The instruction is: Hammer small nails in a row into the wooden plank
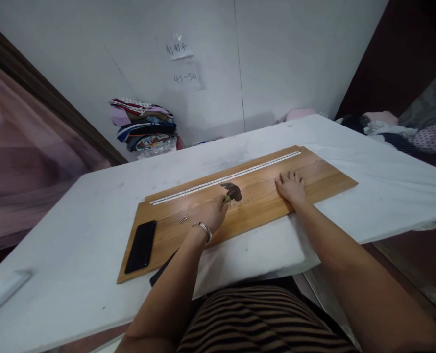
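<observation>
My left hand (pixel 213 214), with a silver bracelet at its wrist, is closed round a claw hammer (pixel 234 192). Its dark head is just over the wooden board (pixel 262 184), and the black end of its handle shows behind my wrist. Beside the head, a row of small dark dots marks the board; I cannot tell if they are nail heads or holes. My right hand (pixel 292 188) rests on the right part of the board with its fingers spread. A few loose nails (pixel 182 220) lie on the wood left of my left hand.
A black phone (pixel 140 246) lies on the board's left end. White strips (pixel 225 179) run along its far side. The white-covered table (pixel 93 215) carries a white roll (pixel 5 291) at left. Folded clothes (pixel 146 127) are stacked by the wall, where paper notes (pixel 184 76) hang.
</observation>
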The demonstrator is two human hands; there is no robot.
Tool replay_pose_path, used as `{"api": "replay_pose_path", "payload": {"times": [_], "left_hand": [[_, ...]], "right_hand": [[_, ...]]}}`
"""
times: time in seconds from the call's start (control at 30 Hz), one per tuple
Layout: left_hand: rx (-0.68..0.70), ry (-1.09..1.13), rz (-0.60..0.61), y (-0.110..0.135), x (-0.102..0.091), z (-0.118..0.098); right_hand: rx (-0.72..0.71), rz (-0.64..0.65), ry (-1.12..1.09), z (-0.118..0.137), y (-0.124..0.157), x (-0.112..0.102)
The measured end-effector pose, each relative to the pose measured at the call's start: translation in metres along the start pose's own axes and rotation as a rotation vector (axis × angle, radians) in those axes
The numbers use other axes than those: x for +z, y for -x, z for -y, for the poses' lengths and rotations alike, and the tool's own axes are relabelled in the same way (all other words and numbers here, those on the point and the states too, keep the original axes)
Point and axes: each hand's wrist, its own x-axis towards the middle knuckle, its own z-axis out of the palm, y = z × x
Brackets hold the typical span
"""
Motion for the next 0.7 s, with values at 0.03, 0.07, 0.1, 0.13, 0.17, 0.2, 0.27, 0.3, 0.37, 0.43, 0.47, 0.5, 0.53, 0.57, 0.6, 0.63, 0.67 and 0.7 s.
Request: {"api": "replay_pose_path", "payload": {"times": [0.03, 0.07, 0.1, 0.13, 0.17, 0.2, 0.27, 0.3, 0.37, 0.43, 0.47, 0.5, 0.53, 0.57, 0.6, 0.63, 0.67, 0.7], "left_hand": [[0.006, -0.005, 0.004, -0.002, 0.003, -0.001], [0.013, -0.006, 0.007, -0.004, 0.006, -0.001], [0.02, -0.007, 0.01, -0.005, 0.008, -0.002], [0.022, -0.01, 0.012, -0.006, 0.01, -0.003], [0.023, -0.015, 0.012, -0.007, 0.011, -0.003], [0.02, -0.021, 0.011, -0.008, 0.013, -0.004], [0.007, -0.036, 0.02, -0.009, 0.014, -0.004], [0.005, -0.041, 0.026, -0.009, 0.014, -0.004], [0.008, -0.041, 0.04, -0.009, 0.014, -0.004], [0.001, -0.033, 0.046, -0.008, 0.012, -0.004], [-0.008, -0.027, 0.046, -0.007, 0.01, -0.004], [-0.018, -0.02, 0.047, -0.007, 0.008, -0.005], [-0.025, -0.012, 0.046, -0.007, 0.006, -0.005], [-0.029, -0.002, 0.042, -0.006, 0.005, -0.006], [-0.029, 0.01, 0.039, -0.006, 0.003, -0.006], [-0.028, 0.022, 0.036, -0.006, 0.003, -0.007], [-0.027, 0.031, 0.033, -0.006, 0.003, -0.007], [-0.027, 0.034, 0.033, -0.007, 0.003, -0.007]], "right_hand": [[-0.001, -0.004, 0.009, -0.001, 0.0, 0.001], [0.0, -0.006, 0.017, -0.001, -0.001, 0.001], [0.001, -0.007, 0.025, -0.001, -0.002, 0.001], [0.001, -0.008, 0.032, -0.001, -0.002, 0.001], [0.002, -0.008, 0.038, -0.001, -0.003, 0.001], [0.004, -0.009, 0.043, -0.001, -0.003, 0.001], [0.008, -0.008, 0.051, -0.001, -0.003, 0.001], [0.01, -0.006, 0.055, -0.001, -0.003, 0.001], [0.014, -0.003, 0.064, -0.001, -0.003, 0.001], [0.015, 0.0, 0.073, 0.0, -0.003, 0.001], [0.016, 0.002, 0.076, 0.0, -0.003, 0.002], [0.017, 0.003, 0.079, 0.0, -0.003, 0.002], [0.016, 0.002, 0.081, 0.0, -0.003, 0.002], [0.013, -0.002, 0.082, 0.0, -0.003, 0.002], [0.009, -0.008, 0.082, -0.001, -0.003, 0.002], [0.006, -0.015, 0.083, -0.001, -0.003, 0.003], [0.002, -0.022, 0.083, -0.001, -0.002, 0.003], [0.0, -0.027, 0.084, -0.001, -0.002, 0.003]]}}
